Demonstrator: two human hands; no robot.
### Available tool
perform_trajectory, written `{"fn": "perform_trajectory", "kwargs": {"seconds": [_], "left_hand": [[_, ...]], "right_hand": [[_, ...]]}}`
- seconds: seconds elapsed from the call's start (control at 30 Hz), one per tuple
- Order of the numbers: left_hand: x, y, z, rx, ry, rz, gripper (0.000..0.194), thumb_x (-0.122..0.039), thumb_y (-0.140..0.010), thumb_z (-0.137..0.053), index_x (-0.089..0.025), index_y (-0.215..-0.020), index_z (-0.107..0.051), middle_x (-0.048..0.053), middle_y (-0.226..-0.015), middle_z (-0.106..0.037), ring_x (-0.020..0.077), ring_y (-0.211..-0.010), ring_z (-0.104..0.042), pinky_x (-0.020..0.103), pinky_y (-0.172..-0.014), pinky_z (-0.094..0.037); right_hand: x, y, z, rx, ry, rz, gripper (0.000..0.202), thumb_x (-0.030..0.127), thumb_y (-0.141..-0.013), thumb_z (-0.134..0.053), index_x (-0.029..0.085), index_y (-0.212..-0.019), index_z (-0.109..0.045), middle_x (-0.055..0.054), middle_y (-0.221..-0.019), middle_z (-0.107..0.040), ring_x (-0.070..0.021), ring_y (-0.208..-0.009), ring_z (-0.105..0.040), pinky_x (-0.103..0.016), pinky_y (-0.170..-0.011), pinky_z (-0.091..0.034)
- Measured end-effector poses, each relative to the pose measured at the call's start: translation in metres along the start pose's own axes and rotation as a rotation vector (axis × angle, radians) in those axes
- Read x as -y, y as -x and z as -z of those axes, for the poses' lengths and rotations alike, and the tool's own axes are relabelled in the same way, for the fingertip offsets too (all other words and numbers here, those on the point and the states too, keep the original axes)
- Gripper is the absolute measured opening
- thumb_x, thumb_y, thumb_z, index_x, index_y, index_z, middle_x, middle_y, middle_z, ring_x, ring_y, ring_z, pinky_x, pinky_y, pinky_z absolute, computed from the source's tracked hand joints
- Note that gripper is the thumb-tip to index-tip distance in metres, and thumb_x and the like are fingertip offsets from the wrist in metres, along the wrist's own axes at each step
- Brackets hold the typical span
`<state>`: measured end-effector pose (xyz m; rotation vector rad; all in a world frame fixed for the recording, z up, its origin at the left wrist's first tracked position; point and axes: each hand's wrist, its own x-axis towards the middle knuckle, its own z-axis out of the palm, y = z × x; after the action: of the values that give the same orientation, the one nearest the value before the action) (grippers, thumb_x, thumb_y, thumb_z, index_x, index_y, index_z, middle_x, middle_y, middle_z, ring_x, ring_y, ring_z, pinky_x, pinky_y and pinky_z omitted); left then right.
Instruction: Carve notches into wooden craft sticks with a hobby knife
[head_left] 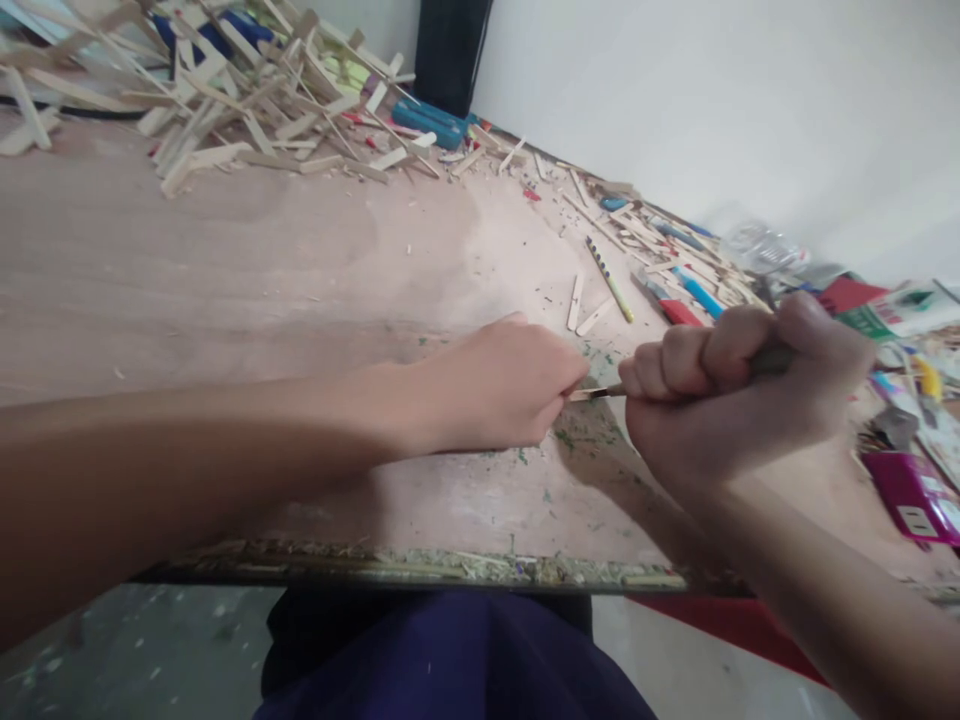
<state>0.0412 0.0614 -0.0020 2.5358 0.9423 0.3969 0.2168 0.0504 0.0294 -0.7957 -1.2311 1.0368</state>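
The left hand (510,385) is pinching a wooden stick (579,396).
Right of it, the right hand (739,390) is gripping a slim tool (616,390), its tip seemingly touching the stick; beyond both hands, a spotted pencil (609,280) is lying, then heaped sticks (217,155).

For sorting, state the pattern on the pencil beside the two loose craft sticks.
The pencil is yellow with dark dots toward its far end (head view).

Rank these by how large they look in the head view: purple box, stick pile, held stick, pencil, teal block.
1. Stick pile
2. Purple box, though partly cut off
3. Teal block
4. Pencil
5. Held stick: only its tip shows beyond the left hand
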Motion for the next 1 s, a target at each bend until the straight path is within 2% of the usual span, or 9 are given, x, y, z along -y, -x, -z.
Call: {"fn": "perform_trajectory", "kwargs": {"seconds": [0.23, 0.33, 0.5, 0.77, 0.9, 1.0], "left_hand": [[0.001, 0.001, -0.001, 0.003, 0.002, 0.009, 0.017, -0.009, -0.1, -0.067, -0.02, -0.092, -0.077, 0.006, -0.095, -0.084, 0.0264, -0.094, -0.076, 0.04, -0.087, -0.05], [0.001, 0.001, -0.001, -0.01, 0.009, 0.003, 0.018, -0.009, -0.1, -0.067, -0.02, -0.091, -0.078, 0.006, -0.095, -0.084, 0.026, -0.093, -0.076, 0.039, -0.084, -0.05], [0.0, 0.0, 0.0, -0.01, 0.002, -0.009, 0.016, -0.012, -0.104, -0.068, -0.018, -0.093, -0.079, 0.007, -0.094, -0.084, 0.0256, -0.092, -0.075, 0.039, -0.085, -0.05], [0.0, 0.0, 0.001, 0.005, 0.018, 0.003, 0.019, -0.008, -0.102, -0.066, -0.02, -0.091, -0.076, 0.006, -0.095, -0.084, 0.0254, -0.095, -0.075, 0.039, -0.085, -0.049], [0.0, 0.0, 0.001, 0.008, 0.012, 0.011, 0.018, -0.009, -0.102, -0.067, -0.019, -0.091, -0.076, 0.006, -0.094, -0.082, 0.0265, -0.094, -0.074, 0.039, -0.084, -0.048], [0.0, 0.0, 0.002, 0.006, 0.008, 0.011, 0.019, -0.009, -0.104, -0.067, -0.02, -0.091, -0.076, 0.006, -0.094, -0.082, 0.027, -0.094, -0.074, 0.04, -0.083, -0.047]], "right_hand": [[0.0, 0.009, 0.003, 0.003, 0.008, 0.005, 0.075, 0.044, -0.083, -0.084, 0.023, -0.055, -0.018, 0.01, -0.05, -0.001, -0.0047, -0.041, -0.003, -0.027, -0.041, -0.007], [0.001, 0.015, 0.001, -0.022, 0.007, 0.026, 0.075, 0.046, -0.086, -0.082, 0.023, -0.055, -0.018, 0.01, -0.052, 0.003, -0.005, -0.042, 0.002, -0.028, -0.042, -0.007], [-0.002, 0.007, -0.002, -0.087, 0.014, 0.014, 0.065, 0.042, -0.088, -0.076, 0.025, -0.057, -0.021, 0.009, -0.052, 0.001, -0.0082, -0.042, 0.001, -0.03, -0.041, -0.006], [0.004, 0.008, 0.003, -0.067, 0.034, -0.037, 0.068, 0.044, -0.073, -0.081, 0.025, -0.053, -0.019, 0.01, -0.05, -0.002, -0.0047, -0.04, -0.003, -0.029, -0.041, -0.008], [0.003, 0.007, 0.0, -0.098, 0.045, -0.016, 0.068, 0.043, -0.076, -0.078, 0.026, -0.054, -0.017, 0.009, -0.05, 0.001, -0.0054, -0.041, 0.0, -0.029, -0.041, -0.003], [0.003, 0.007, 0.0, -0.087, 0.056, -0.021, 0.067, 0.043, -0.076, -0.08, 0.025, -0.052, -0.02, 0.009, -0.048, -0.001, -0.0052, -0.039, -0.004, -0.029, -0.041, -0.006]]}}
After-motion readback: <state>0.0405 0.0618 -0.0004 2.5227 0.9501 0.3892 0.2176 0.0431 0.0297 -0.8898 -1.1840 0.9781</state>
